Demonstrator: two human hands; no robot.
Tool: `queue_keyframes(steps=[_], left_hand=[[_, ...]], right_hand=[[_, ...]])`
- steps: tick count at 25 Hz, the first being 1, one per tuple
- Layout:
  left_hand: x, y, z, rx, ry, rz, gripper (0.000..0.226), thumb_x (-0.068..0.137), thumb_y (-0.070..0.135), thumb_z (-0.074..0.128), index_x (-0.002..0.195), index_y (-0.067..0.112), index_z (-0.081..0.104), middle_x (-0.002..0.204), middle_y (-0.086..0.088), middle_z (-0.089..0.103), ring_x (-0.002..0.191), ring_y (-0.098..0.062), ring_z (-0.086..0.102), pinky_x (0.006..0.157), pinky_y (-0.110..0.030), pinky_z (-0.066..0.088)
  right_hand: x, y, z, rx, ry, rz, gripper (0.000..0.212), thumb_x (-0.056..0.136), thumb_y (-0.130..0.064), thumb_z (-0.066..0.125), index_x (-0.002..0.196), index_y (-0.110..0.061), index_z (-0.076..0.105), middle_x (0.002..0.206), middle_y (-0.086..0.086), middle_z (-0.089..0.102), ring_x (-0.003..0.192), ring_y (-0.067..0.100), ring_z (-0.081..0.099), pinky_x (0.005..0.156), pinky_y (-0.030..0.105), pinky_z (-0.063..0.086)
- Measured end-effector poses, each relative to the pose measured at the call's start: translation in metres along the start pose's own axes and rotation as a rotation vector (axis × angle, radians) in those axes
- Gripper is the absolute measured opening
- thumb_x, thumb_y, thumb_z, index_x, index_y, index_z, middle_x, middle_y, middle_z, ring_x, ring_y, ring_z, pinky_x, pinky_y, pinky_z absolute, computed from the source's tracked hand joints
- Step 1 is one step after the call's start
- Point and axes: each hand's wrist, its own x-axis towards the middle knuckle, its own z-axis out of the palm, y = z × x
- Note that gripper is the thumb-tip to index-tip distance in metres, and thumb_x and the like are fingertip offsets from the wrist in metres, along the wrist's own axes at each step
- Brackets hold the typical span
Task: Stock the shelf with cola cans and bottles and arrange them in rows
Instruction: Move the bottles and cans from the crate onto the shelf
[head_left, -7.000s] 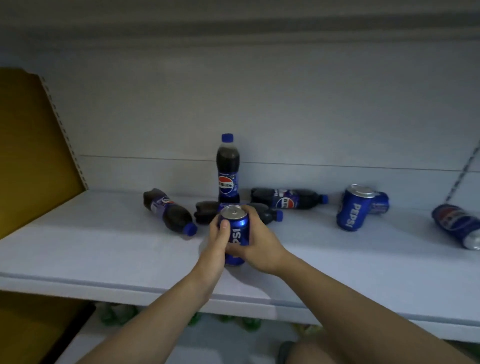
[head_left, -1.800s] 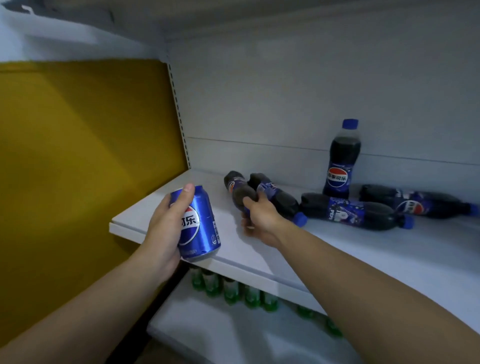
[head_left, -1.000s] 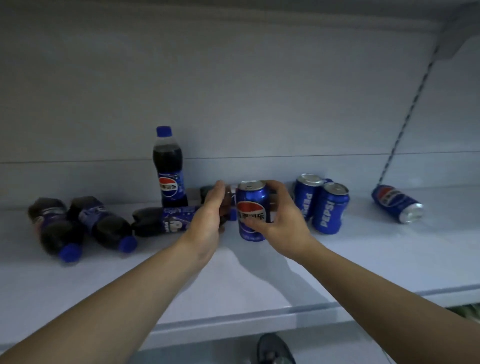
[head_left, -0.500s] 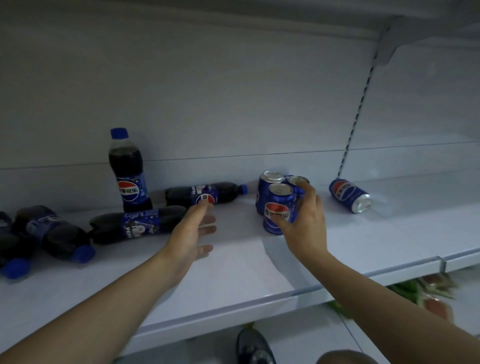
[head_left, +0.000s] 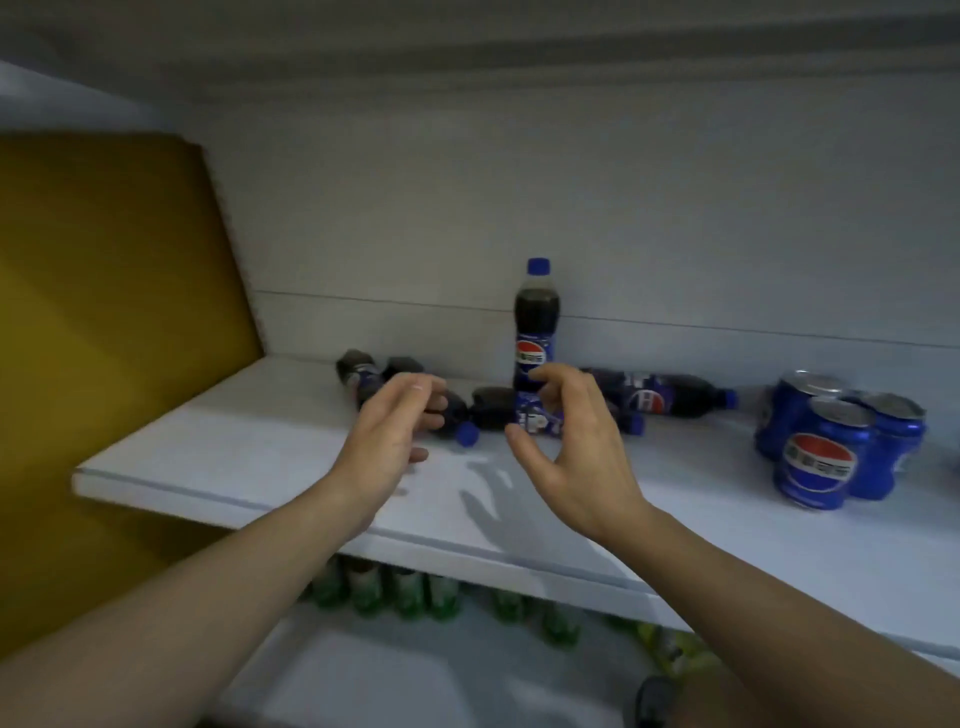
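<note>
While the cans stand clustered at the right, seemingly four bottles lie toppled around the upright bottle on the shelf. The left hand and right hand hover just before them, empty, with fingers loosely curled, likely to stand one up.

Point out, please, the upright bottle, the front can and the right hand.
upright bottle (head_left: 530, 354), head view, on its label.
front can (head_left: 819, 463), head view, on its logo.
right hand (head_left: 581, 451), head view, on its middle.
</note>
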Motion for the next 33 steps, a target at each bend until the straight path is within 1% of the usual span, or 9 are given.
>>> queue_keyframes(steps=[3,6,10,14,18,22,29,30,33], left_hand=[[-0.047,0.001,-0.104,0.126,0.162,0.002,0.030,0.109,0.038,0.037,0.112,0.028,0.065,0.115,0.002,0.069,0.109,-0.017,0.065,0.086,-0.039,0.051],[-0.110,-0.005,-0.197,0.170,0.387,-0.025,0.030,0.107,0.045,0.039,0.107,0.029,0.066,0.109,0.004,0.070,0.103,-0.016,0.066,0.077,-0.033,0.049],[-0.211,-0.039,-0.275,0.179,0.665,-0.140,0.029,0.110,0.034,0.037,0.106,0.025,0.064,0.106,0.002,0.069,0.093,-0.013,0.065,0.072,-0.032,0.047],[-0.318,-0.088,-0.324,0.129,0.860,-0.270,0.028,0.110,0.033,0.037,0.107,0.023,0.063,0.105,0.003,0.067,0.091,-0.014,0.062,0.071,-0.031,0.045],[-0.374,-0.128,-0.341,0.143,0.919,-0.323,0.026,0.110,0.028,0.038,0.110,0.017,0.061,0.108,-0.004,0.064,0.094,-0.018,0.060,0.073,-0.028,0.044],[-0.403,-0.182,-0.342,0.250,0.817,-0.410,0.023,0.109,0.032,0.041,0.120,0.019,0.058,0.115,-0.005,0.062,0.102,-0.018,0.060,0.083,-0.030,0.049],[-0.451,-0.298,-0.295,0.046,0.911,-0.733,0.014,0.106,0.020,0.051,0.114,0.026,0.060,0.117,0.000,0.064,0.112,-0.018,0.062,0.094,-0.036,0.051],[-0.456,-0.309,-0.288,0.024,0.911,-0.761,0.014,0.105,0.018,0.052,0.114,0.026,0.060,0.117,0.000,0.064,0.111,-0.018,0.063,0.094,-0.036,0.054],[-0.465,-0.320,-0.278,0.061,0.957,-0.793,0.017,0.101,0.007,0.056,0.105,0.023,0.057,0.109,-0.006,0.062,0.100,-0.018,0.063,0.077,-0.016,0.054]], right_hand=[[0.004,-0.066,0.054,0.112,-0.133,-0.116,0.041,0.092,-0.035,0.067,0.127,-0.029,0.047,0.115,-0.012,0.047,0.101,0.003,0.049,0.088,0.028,0.048],[-0.012,-0.140,0.116,0.230,-0.295,-0.242,0.035,0.094,-0.037,0.063,0.124,-0.034,0.048,0.114,-0.012,0.048,0.099,0.001,0.050,0.082,0.026,0.048],[-0.074,-0.222,0.199,0.366,-0.516,-0.324,0.029,0.096,-0.035,0.061,0.122,-0.032,0.048,0.115,-0.009,0.048,0.098,0.003,0.049,0.083,0.024,0.045],[-0.150,-0.287,0.260,0.488,-0.772,-0.317,0.022,0.097,-0.034,0.061,0.115,-0.034,0.048,0.111,-0.008,0.048,0.095,0.003,0.051,0.077,0.023,0.042],[-0.200,-0.316,0.303,0.564,-0.989,-0.275,0.020,0.099,-0.033,0.060,0.115,-0.031,0.049,0.110,-0.004,0.050,0.095,0.012,0.053,0.077,0.028,0.046],[-0.247,-0.314,0.355,0.512,-1.162,-0.183,0.020,0.100,-0.032,0.060,0.116,-0.031,0.048,0.112,-0.004,0.050,0.097,0.014,0.055,0.082,0.033,0.049],[-0.334,-0.251,0.427,0.352,-1.394,0.056,0.024,0.095,-0.020,0.065,0.113,-0.027,0.052,0.109,0.003,0.057,0.090,0.019,0.059,0.067,0.021,0.042],[-0.345,-0.243,0.435,0.326,-1.436,0.070,0.026,0.095,-0.020,0.064,0.118,-0.026,0.052,0.115,0.004,0.057,0.093,0.020,0.059,0.069,0.022,0.042],[-0.373,-0.226,0.453,0.242,-1.565,0.038,0.048,0.095,-0.024,0.066,0.138,-0.021,0.046,0.135,0.007,0.050,0.116,0.024,0.057,0.090,0.032,0.049]])
